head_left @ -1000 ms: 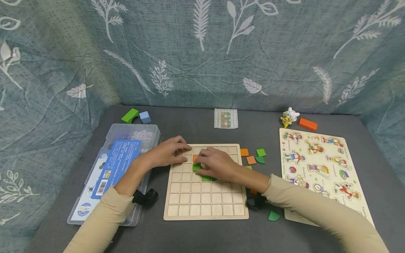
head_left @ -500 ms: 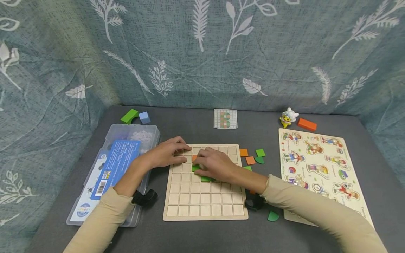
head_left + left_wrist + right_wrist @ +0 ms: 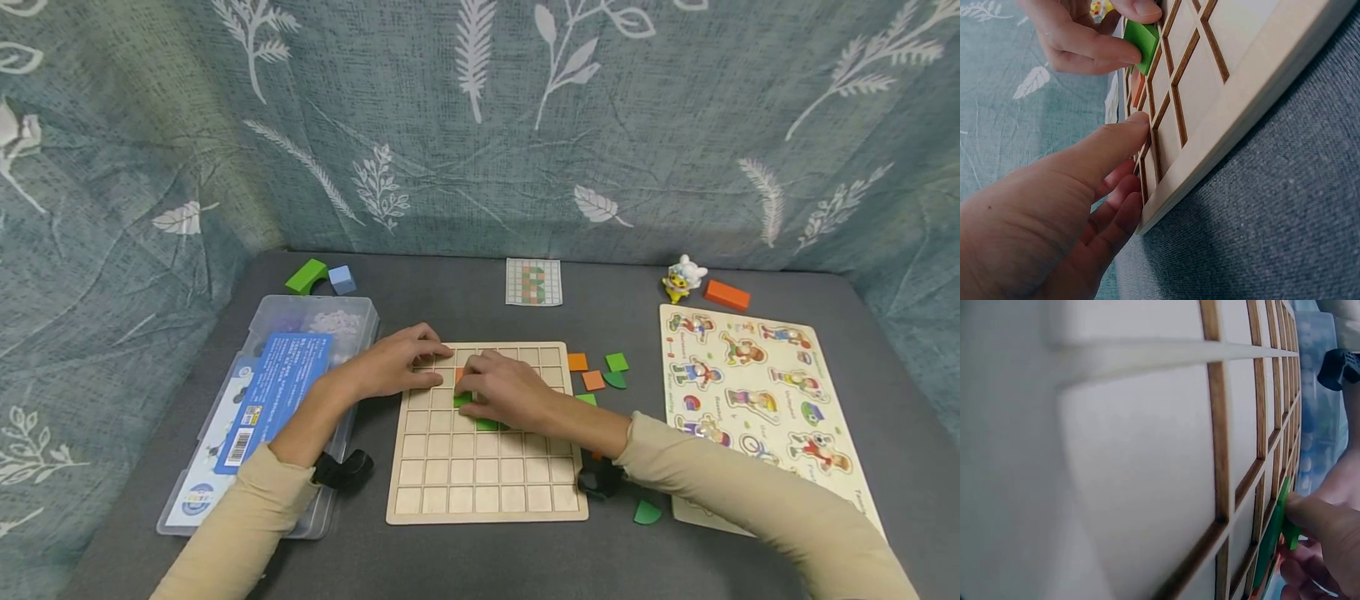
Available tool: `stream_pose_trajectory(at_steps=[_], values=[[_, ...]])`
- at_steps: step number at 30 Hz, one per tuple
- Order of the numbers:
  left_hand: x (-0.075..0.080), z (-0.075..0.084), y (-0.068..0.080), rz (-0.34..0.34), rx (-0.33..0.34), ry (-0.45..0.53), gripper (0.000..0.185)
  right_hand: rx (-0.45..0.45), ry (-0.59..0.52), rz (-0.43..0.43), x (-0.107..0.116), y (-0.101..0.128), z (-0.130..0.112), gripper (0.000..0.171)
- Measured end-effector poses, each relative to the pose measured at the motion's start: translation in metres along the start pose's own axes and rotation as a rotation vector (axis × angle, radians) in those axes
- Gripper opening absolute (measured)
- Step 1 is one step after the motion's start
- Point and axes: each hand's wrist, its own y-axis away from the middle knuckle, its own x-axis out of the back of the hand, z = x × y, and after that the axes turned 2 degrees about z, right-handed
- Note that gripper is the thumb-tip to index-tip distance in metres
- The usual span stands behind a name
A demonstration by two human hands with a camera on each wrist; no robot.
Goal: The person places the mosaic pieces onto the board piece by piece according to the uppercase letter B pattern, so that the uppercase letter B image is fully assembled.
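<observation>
A wooden grid board (image 3: 450,471) lies flat in the middle of the table. My right hand (image 3: 510,390) is over its upper middle, pinching a green square tile (image 3: 1142,47) that stands tilted against the grid in the left wrist view. Close by, an orange tile (image 3: 1139,87) sits in the grid, and another green tile (image 3: 487,424) lies just below my right fingers. A darker green piece (image 3: 1269,544) shows beside the pinched tile in the right wrist view. My left hand (image 3: 401,362) rests at the board's upper left corner, thumb (image 3: 1138,122) on the grid. My right hand hides several cells.
Loose orange tiles (image 3: 593,380) and green tiles (image 3: 617,362) lie right of the board. A patterned grid card (image 3: 533,282) is behind it. Left stands a plastic case (image 3: 352,325); right lies a picture puzzle board (image 3: 750,375). Blocks and a small figurine (image 3: 681,279) sit farther back.
My right hand has shifted very slightly left over the same cells, with the green square tile between its fingers. The left hand stays at the corner.
</observation>
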Motion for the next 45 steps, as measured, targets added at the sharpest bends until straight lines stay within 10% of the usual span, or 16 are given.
stream_pose_trajectory(at_steps=[10, 18, 27, 45], values=[[0.001, 0.000, 0.001, -0.002, 0.006, -0.017, 0.039, -0.101, -0.142, -0.125, 0.017, 0.005, 0.001, 0.027], [0.000, 0.000, 0.001, -0.003, 0.003, -0.007, 0.040, -0.196, -0.253, 0.052, 0.040, 0.069, 0.044, 0.028], [-0.001, -0.002, 0.000, -0.003, -0.004, 0.002, 0.040, -0.291, -0.248, 0.040, 0.060, 0.124, 0.083, 0.023], [-0.001, -0.002, 0.000, 0.010, 0.001, 0.007, 0.040, -0.213, -0.196, 0.049, 0.052, 0.131, 0.100, 0.018]])
